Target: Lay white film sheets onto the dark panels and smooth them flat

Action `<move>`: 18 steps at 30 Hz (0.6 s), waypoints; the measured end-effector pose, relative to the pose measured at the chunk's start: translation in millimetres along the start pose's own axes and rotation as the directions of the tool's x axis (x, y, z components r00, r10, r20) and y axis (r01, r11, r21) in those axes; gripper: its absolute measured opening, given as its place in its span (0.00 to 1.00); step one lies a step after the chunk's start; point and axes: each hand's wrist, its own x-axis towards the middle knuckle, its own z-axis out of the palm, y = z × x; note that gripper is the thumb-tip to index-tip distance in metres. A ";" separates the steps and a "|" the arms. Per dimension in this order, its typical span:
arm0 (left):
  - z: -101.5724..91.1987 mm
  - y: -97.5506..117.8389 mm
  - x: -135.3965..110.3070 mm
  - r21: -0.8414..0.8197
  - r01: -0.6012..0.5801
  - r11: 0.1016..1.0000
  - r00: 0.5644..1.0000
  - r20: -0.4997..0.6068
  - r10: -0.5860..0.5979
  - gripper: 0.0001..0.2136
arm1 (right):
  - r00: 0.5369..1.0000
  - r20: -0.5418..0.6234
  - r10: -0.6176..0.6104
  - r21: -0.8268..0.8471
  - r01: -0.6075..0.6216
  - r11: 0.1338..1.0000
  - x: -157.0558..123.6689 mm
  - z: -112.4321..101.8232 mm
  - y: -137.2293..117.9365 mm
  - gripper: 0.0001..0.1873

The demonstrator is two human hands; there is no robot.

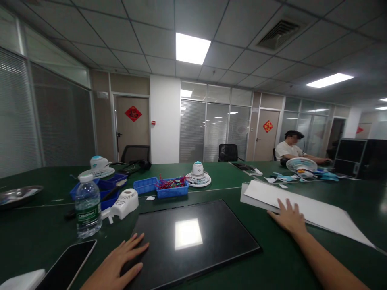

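A flat black display panel (217,225) lies on the green table in front of me, reflecting a ceiling light. My left hand (121,259) rests at the panel's left edge with its fingers spread, the fingertips over its dark surface. My right hand (290,217) is stretched out to the right, fingers apart, touching the near edge of a stack of white sheets (317,209). The top sheet sits askew on the stack. Neither hand grips anything.
Left of the panel stand a water bottle (88,207), a smartphone (68,264) and a white plastic housing (126,202). Farther back are a blue bin (172,192) of wires and a small white fan (198,177). Another person (290,149) sits at the far right.
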 end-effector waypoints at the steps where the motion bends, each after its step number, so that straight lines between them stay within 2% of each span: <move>1: -0.9 -0.2 0.5 0.004 -0.009 1.000 1.000 0.007 0.009 0.24 | 0.998 0.023 0.052 -0.010 -0.052 0.999 3.3 8.9 12.9 0.36; 4: -1.9 -0.5 2.6 0.034 -0.008 0.999 1.000 0.027 0.007 0.23 | 0.993 0.080 0.090 -0.033 -0.088 0.996 7.4 31.8 36.0 0.39; 9: 5.3 -5.7 8.1 0.104 0.087 0.991 0.996 -0.023 -0.085 0.23 | 0.995 0.099 -0.022 -0.050 0.027 0.998 11.5 47.3 43.0 0.37; 13: 9.8 -7.9 8.0 0.099 0.103 0.990 0.994 -0.045 -0.099 0.22 | 0.989 0.121 -0.082 -0.025 0.085 0.996 8.5 43.3 37.5 0.32; 18: 6.8 -4.9 3.5 0.056 0.098 0.994 0.994 -0.053 -0.095 0.22 | 0.984 0.134 -0.119 -0.012 0.122 0.992 -5.7 21.7 18.8 0.22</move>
